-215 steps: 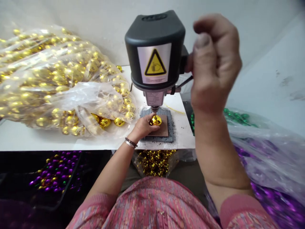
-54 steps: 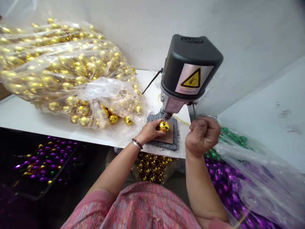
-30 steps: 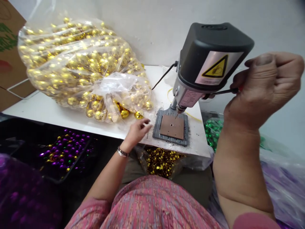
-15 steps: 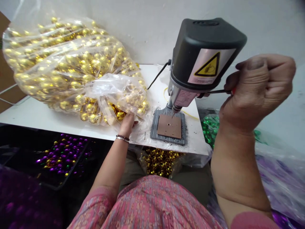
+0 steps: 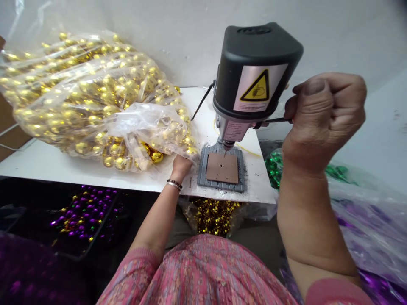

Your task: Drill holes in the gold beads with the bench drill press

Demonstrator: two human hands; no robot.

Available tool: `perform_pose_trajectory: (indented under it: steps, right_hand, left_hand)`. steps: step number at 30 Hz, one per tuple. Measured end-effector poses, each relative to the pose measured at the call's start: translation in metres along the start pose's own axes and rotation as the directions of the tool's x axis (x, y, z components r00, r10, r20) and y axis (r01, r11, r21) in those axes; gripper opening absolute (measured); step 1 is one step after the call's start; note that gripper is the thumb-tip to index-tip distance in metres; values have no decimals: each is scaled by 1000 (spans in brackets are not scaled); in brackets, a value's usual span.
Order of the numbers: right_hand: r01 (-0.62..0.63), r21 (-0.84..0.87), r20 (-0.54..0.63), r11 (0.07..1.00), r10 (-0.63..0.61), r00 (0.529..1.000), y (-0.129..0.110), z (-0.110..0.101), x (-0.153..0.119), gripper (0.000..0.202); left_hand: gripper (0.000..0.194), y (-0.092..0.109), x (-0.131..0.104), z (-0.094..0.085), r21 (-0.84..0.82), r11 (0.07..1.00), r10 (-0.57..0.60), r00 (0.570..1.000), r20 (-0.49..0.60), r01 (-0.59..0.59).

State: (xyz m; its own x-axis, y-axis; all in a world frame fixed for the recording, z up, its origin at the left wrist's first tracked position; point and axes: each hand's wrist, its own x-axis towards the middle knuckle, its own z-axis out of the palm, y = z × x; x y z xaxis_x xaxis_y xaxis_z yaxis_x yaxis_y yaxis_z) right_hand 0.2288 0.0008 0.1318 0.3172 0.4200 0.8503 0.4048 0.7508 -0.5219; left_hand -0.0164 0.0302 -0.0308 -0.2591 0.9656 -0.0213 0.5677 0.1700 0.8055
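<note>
My right hand (image 5: 326, 114) is wrapped round the end of the feed lever (image 5: 278, 120) of a small black bench drill press (image 5: 257, 72). Below the chuck (image 5: 228, 145), the bit stands above a brown square plate (image 5: 222, 168) with a hole in it, lying on the grey drill base (image 5: 240, 186). My left hand (image 5: 182, 165) is between the bag opening and the base, its fingers curled in and hidden; what they hold cannot be made out. Beside it lies a big clear plastic bag (image 5: 133, 116) full of shiny gold balls (image 5: 95, 89).
Dark shavings lie around the base on the white table (image 5: 79, 171). Gold pieces (image 5: 216, 214) fill a plastic bag below the table edge, over my lap. Purple and gold beads (image 5: 85, 212) lie lower left. Green balls (image 5: 273, 169) and purple bags (image 5: 372, 228) are at right.
My left hand has moved right, out of the bag's opening and closer to the drill base. My right hand stays on the lever. The view has shifted slightly.
</note>
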Motion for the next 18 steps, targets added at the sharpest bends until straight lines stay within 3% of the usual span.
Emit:
perform_pose_trajectory:
  steps: [3, 5, 6, 8, 10, 13, 18]
  right_hand:
    - [-18, -30, 10, 999, 18, 1000, 1, -1, 0, 40]
    - [-8, -36, 21, 999, 8, 1000, 2, 0, 6, 41]
    - [0, -32, 24, 1000, 1, 1000, 3, 2, 10, 39]
    - [-11, -22, 26, 1000, 12, 1000, 6, 8, 23, 29]
    - [-91, -39, 40, 995, 93, 995, 8, 16, 40, 21]
    - [-224, -102, 69, 969, 231, 970, 10, 26, 62, 33]
    - [-312, -157, 67, 937, 326, 943, 9, 35, 76, 36]
  left_hand:
    - [33, -6, -25, -25, -14, 998, -60, 997, -54, 60]
    - [42, -10, -43, -44, -187, 982, 16, 989, 145, 12]
    - [49, -11, -51, -52, -291, 956, 28, 967, 255, 49]
    - [60, -9, -63, -62, -429, 894, 46, 928, 370, 126]
    - [67, -5, -69, -61, -499, 849, 49, 917, 397, 171]
    - [68, 4, -70, -46, -525, 830, 58, 909, 413, 185]
    - [64, 21, -62, -21, -479, 871, 123, 896, 428, 109]
